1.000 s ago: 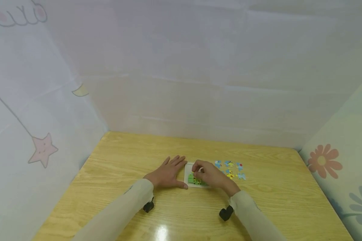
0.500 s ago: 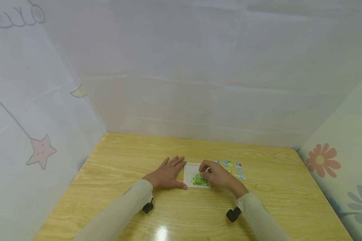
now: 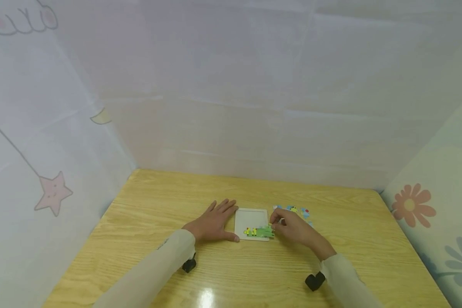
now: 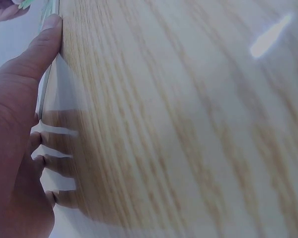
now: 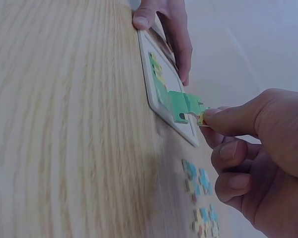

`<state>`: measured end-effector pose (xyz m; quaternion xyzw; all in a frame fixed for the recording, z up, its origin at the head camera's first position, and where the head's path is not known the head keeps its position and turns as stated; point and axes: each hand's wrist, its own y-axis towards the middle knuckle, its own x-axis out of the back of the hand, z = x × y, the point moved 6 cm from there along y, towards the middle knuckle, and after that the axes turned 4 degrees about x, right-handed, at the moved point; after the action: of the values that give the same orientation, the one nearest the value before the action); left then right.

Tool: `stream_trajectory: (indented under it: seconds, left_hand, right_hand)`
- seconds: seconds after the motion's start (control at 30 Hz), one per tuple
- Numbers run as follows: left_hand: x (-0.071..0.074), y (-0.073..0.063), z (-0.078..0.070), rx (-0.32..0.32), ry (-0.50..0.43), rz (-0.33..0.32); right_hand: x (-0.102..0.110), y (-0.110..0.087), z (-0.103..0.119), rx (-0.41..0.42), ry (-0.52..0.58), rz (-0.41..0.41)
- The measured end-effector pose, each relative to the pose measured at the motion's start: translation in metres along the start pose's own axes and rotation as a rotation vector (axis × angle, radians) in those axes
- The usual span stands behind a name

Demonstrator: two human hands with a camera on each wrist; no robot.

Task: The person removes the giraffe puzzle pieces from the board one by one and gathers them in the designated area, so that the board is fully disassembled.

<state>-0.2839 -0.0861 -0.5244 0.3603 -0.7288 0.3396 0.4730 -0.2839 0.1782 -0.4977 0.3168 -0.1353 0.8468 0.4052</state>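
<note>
A small white puzzle tray (image 3: pixel 250 216) lies on the table, with joined green and yellow jigsaw pieces (image 3: pixel 250 232) along its near side. My left hand (image 3: pixel 213 224) is spread at the tray's left side, and its thumb (image 4: pixel 45 37) touches the rim in the left wrist view. At the right rim, my right hand (image 3: pixel 292 227) pinches a green jigsaw piece (image 5: pixel 185 105) between thumb and forefinger. That piece is tilted and overlaps the tray's edge in the right wrist view. The other right fingers are curled below it.
Several loose blue and yellow jigsaw pieces (image 3: pixel 294 209) lie right of the tray, partly hidden behind the right hand. The wooden table (image 3: pixel 169 192) meets printed cloth walls (image 3: pixel 231 128) at the back and sides.
My right hand has moved right across the tray, carrying the green jigsaw piece from above the left part to the right rim. My left hand has stayed in place.
</note>
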Motion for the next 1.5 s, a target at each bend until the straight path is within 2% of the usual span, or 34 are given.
stream_trajectory:
  seconds: [0.47,0.93,1.5]
  left_hand:
    - [0.002,-0.001,-0.001,0.001,-0.027,0.000]
    - [0.002,0.000,0.000,0.004,-0.035,-0.001]
    - [0.001,-0.001,0.000,0.009,-0.040,0.001]
  right_hand:
    - [0.005,-0.017,-0.011,-0.014,-0.021,-0.002]
    - [0.009,-0.021,-0.023,-0.090,-0.043,0.007]
    - [0.011,-0.020,-0.023,-0.070,-0.057,-0.021]
